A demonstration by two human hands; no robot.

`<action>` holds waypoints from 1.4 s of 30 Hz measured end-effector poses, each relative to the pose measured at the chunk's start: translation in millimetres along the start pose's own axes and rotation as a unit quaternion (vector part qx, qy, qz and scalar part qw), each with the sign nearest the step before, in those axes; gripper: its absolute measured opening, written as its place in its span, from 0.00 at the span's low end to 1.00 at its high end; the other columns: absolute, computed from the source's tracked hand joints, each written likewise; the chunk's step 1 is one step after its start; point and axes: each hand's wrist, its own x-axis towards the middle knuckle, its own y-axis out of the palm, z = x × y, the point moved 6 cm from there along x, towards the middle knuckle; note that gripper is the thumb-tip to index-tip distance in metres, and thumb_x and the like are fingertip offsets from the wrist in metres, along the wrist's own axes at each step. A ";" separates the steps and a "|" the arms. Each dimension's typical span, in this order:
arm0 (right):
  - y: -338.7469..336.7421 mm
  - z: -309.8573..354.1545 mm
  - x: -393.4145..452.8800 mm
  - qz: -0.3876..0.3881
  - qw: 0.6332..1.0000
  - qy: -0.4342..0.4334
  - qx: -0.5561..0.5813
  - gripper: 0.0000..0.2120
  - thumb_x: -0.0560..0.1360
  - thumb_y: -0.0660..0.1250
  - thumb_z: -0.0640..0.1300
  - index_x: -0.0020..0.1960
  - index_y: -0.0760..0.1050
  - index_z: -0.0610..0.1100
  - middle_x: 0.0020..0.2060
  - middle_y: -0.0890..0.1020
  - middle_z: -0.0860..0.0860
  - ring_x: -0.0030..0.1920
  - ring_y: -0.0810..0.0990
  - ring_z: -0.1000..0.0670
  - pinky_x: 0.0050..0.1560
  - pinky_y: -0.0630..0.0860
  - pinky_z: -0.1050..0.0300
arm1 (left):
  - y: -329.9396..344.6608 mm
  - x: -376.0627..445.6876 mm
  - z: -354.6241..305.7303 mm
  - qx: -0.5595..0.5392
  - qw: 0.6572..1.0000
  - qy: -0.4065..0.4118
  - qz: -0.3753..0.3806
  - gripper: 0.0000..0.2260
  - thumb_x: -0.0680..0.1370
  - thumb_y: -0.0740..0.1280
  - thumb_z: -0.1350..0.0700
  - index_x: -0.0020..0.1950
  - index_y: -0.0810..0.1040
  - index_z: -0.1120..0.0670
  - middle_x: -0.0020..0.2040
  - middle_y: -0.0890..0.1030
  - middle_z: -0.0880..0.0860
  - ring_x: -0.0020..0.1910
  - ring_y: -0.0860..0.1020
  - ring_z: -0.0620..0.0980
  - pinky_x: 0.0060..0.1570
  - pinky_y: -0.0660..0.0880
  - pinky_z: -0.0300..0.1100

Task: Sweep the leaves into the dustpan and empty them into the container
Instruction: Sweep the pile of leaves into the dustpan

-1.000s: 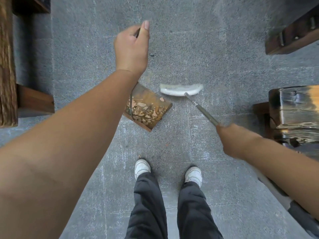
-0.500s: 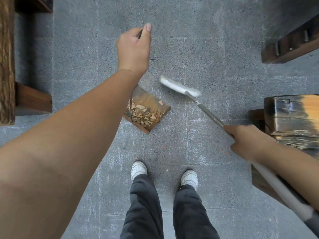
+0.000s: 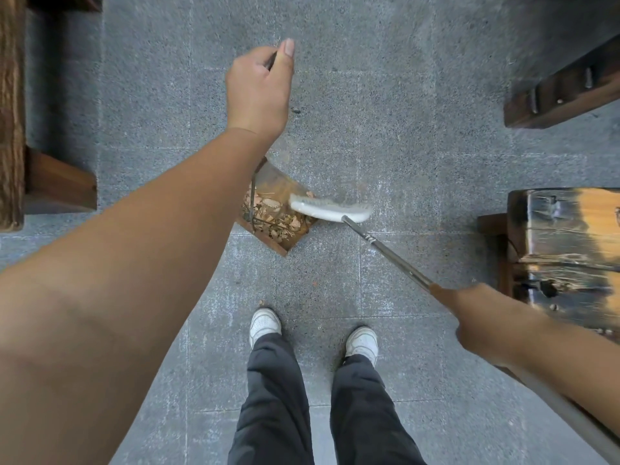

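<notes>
A brown dustpan (image 3: pixel 285 182) rests on the grey paving in front of my feet, with dry leaves (image 3: pixel 268 216) piled inside. My left hand (image 3: pixel 260 85) is raised above it and grips the top of the dustpan's thin upright handle, most of which my arm hides. My right hand (image 3: pixel 479 317) holds the metal pole of a broom (image 3: pixel 385 253). The white broom head (image 3: pixel 330 209) lies at the dustpan's right edge, partly over its mouth. No container for the leaves is in view.
Dark wooden benches stand around: one along the left edge (image 3: pixel 13 112), one at the upper right (image 3: pixel 563 92), and a scorched one close to my right hand (image 3: pixel 567 250). A few leaf crumbs (image 3: pixel 314 282) lie on the paving. My white shoes (image 3: pixel 265 325) stand just behind the dustpan.
The broom head has swung from beyond the dustpan back and down to its right edge. My right hand has moved down and right along with it. The dustpan and left hand have stayed put.
</notes>
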 end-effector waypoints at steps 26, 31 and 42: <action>6.9 27.9 32.6 -0.047 0.998 -0.017 -0.041 0.26 0.75 0.56 0.35 0.73 0.63 0.44 0.38 0.69 0.48 0.37 0.76 0.48 0.34 0.75 0.56 | -60.6 -54.4 9.2 -0.139 0.982 -0.103 0.069 0.14 0.78 0.54 0.56 0.32 0.68 0.52 0.19 0.61 0.43 0.19 0.57 0.43 0.24 0.53 0.30; 22.0 4.6 -4.1 -0.005 0.998 -0.047 0.038 0.31 0.71 0.59 0.37 0.71 0.64 0.54 0.40 0.76 0.50 0.41 0.78 0.48 0.40 0.76 0.55 | -61.7 -49.9 18.1 -0.121 0.985 -0.103 0.063 0.15 0.79 0.55 0.56 0.32 0.69 0.53 0.18 0.62 0.43 0.19 0.57 0.42 0.23 0.53 0.30; -36.4 16.7 62.3 -0.087 0.995 0.029 0.029 0.26 0.74 0.60 0.35 0.72 0.65 0.42 0.39 0.72 0.47 0.38 0.76 0.45 0.35 0.75 0.56 | -41.5 -48.4 20.2 -0.080 0.991 -0.083 0.072 0.13 0.74 0.58 0.49 0.31 0.70 0.50 0.20 0.63 0.45 0.21 0.59 0.46 0.25 0.55 0.35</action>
